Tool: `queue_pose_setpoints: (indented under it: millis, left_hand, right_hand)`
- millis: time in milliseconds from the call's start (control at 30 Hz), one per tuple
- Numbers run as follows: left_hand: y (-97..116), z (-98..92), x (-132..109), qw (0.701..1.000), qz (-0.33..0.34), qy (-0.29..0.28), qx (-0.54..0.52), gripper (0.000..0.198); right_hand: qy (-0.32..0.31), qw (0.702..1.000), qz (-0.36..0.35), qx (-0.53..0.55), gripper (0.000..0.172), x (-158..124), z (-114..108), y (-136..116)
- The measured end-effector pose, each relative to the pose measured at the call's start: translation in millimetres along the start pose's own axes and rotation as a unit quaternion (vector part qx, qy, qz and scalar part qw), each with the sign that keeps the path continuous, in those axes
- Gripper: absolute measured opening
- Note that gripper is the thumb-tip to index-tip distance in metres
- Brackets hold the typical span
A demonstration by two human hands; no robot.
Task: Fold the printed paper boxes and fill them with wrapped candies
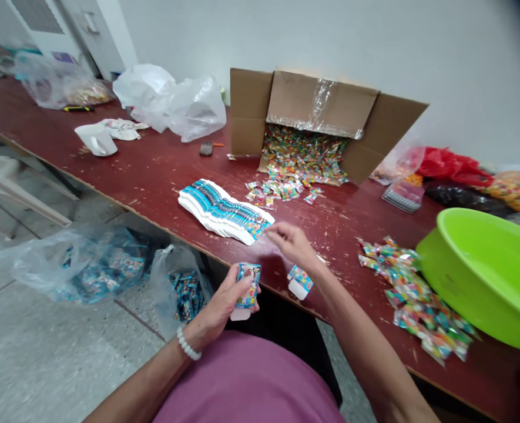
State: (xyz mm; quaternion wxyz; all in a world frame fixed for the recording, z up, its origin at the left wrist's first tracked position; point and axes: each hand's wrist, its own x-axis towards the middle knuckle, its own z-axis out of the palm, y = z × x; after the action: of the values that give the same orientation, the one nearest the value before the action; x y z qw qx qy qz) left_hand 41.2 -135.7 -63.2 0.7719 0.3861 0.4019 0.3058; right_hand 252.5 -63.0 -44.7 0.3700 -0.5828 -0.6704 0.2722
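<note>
My left hand (pixel 224 302) is closed around a small colourful folded box (pixel 248 286), held just off the front edge of the dark red table (pixel 154 170). My right hand (pixel 289 244) hovers over the table, its fingers pinched at the near end of a fanned stack of flat blue-and-white box blanks (pixel 222 210). What the fingertips hold, if anything, is too small to name. Another small folded box (pixel 301 281) lies on the table under my right wrist.
A cardboard box (pixel 312 117) on its side spills colourful sachets (pixel 295 164). More sachets (pixel 413 296) lie beside a green basin (pixel 484 276). Plastic bags (pixel 171 103), a white jug (pixel 96 140) and a phone (pixel 205 148) sit further back. Bags of boxes (pixel 101 264) rest on the floor.
</note>
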Motion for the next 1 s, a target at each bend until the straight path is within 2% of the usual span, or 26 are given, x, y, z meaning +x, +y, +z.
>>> queue_pose_setpoints:
  millis: [33, 100, 167, 233, 367, 467, 567, 633, 700, 833, 1000]
  left_hand:
    - [-1.7, -3.8, -1.9, 1.000, -0.013, -0.002, -0.013, 0.044]
    - [-6.4, -13.5, -5.9, 0.998, -0.051, -0.003, -0.036, 0.041]
    - [-11.6, -27.3, -8.8, 0.995, -0.083, 0.001, -0.046, 0.040]
    - [-14.6, -45.9, -10.1, 0.996, -0.085, 0.013, -0.026, 0.040]
    - [-6.1, -93.4, -10.7, 0.987, -0.078, 0.013, 0.142, 0.036]
    - [4.8, -124.8, -11.1, 0.947, -0.118, -0.028, 0.299, 0.035]
    - [9.3, -138.5, -9.7, 0.903, -0.182, -0.079, 0.380, 0.030]
    - [10.8, -135.3, -6.9, 0.908, -0.188, -0.106, 0.359, 0.029]
    - [14.5, -122.8, -2.8, 0.938, -0.160, -0.110, 0.288, 0.031]
    - [28.1, -81.2, 8.0, 0.981, -0.082, -0.064, 0.164, 0.036]
    - [38.0, -37.3, 16.3, 0.991, -0.002, -0.074, 0.110, 0.041]
  right_hand:
    - [0.038, 0.999, 0.021, -0.019, 0.024, 24.8, -1.9, 10.1]
    - [0.072, 0.996, 0.040, -0.042, 0.028, 73.3, -3.4, 29.0]
    - [0.079, 0.994, 0.055, -0.055, 0.028, 112.0, -1.2, 44.5]
    - [0.071, 0.993, 0.075, -0.060, 0.024, 136.2, 3.4, 56.8]
    - [0.054, 0.989, 0.132, -0.035, 0.012, 150.5, 7.1, 77.7]
    - [0.052, 0.983, 0.174, 0.020, 0.014, 146.0, -0.6, 87.8]
    - [0.064, 0.972, 0.198, 0.111, 0.019, 130.1, -13.7, 86.5]
    - [0.070, 0.961, 0.200, 0.178, 0.024, 111.8, -22.6, 78.1]
    - [0.068, 0.949, 0.196, 0.237, 0.031, 88.9, -29.8, 64.8]
    - [0.047, 0.928, 0.191, 0.316, 0.043, 41.6, -34.1, 29.9]
    - [-0.016, 0.901, 0.197, 0.387, 0.040, -1.7, -25.8, -10.7]
